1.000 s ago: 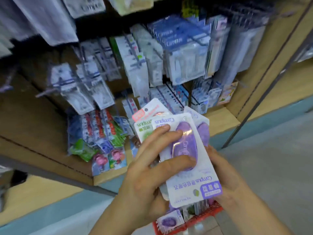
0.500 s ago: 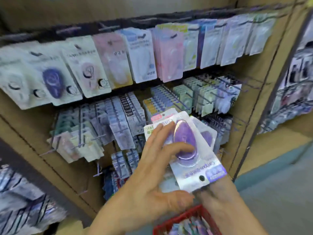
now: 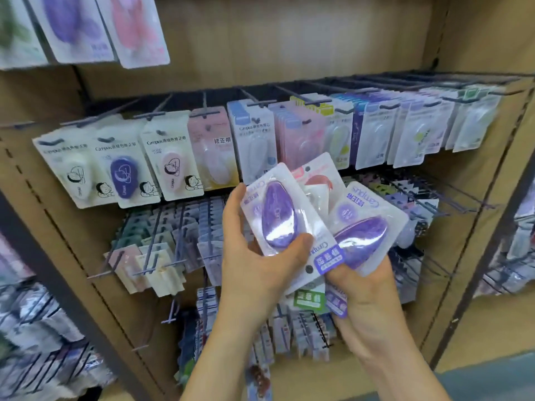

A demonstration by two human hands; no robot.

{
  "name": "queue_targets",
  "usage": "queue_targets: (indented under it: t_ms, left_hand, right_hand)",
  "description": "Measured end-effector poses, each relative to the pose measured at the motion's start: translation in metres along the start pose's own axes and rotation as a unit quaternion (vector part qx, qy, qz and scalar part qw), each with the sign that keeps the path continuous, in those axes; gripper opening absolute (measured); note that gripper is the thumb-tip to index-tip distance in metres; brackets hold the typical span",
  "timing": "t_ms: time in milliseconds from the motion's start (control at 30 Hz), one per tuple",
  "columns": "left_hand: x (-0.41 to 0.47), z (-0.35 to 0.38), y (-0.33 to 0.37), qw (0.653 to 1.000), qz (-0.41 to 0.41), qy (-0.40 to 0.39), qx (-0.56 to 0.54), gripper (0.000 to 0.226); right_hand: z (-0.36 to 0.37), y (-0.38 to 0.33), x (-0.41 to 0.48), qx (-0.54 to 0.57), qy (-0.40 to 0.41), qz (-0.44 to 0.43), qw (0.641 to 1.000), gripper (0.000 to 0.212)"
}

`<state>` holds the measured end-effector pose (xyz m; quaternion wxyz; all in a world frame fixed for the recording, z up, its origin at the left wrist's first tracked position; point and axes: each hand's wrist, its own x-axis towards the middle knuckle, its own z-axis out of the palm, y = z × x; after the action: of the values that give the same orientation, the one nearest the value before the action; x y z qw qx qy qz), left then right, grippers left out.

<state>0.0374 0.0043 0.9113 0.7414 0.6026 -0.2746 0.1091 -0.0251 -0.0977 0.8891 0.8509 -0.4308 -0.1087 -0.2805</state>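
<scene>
My left hand (image 3: 254, 264) grips a white blister pack with a purple correction tape (image 3: 278, 218), thumb across its lower edge and fingers behind it. My right hand (image 3: 362, 287) holds a second purple pack (image 3: 362, 235) fanned out to the right, together with a pink pack (image 3: 315, 180) and a green-labelled pack (image 3: 307, 299) tucked behind. All the packs are held upside down in front of the middle of the rack.
A wooden display rack (image 3: 289, 39) carries rows of metal pegs (image 3: 318, 91) with hanging correction-tape packs (image 3: 170, 163). Lower pegs (image 3: 150, 256) hold smaller packets. A dark shelf post (image 3: 477, 270) stands at the right, with grey floor (image 3: 492, 377) below.
The view has swung up from the lower shelves to the upper peg rows. The left hand has pulled the front purple pack away to the left, uncovering the second purple pack in the right hand.
</scene>
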Motion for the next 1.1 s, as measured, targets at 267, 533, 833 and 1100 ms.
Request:
queue_targets:
  t_ms: [267, 533, 833, 1100]
  left_hand:
    - [0.012, 0.039, 0.016, 0.999, 0.045, -0.007, 0.003, 0.076]
    - [0.032, 0.032, 0.027, 0.997, 0.060, 0.024, 0.038, 0.081]
    - [0.079, -0.037, 0.069, 0.991, 0.063, 0.114, 0.015, 0.103]
    - [0.123, -0.151, 0.147, 0.964, 0.056, 0.076, 0.250, 0.071]
  right_hand:
    - [-0.024, -0.030, 0.041, -0.020, -0.082, 0.061, 0.995, 0.058]
    - [-0.005, -0.033, 0.064, 0.069, -0.137, 0.143, 0.978, 0.060]
    - [0.028, -0.034, 0.108, 0.034, -0.112, 0.098, 0.988, 0.051]
    - [0.071, -0.071, 0.168, -0.152, -0.217, 0.050, 0.963, 0.087]
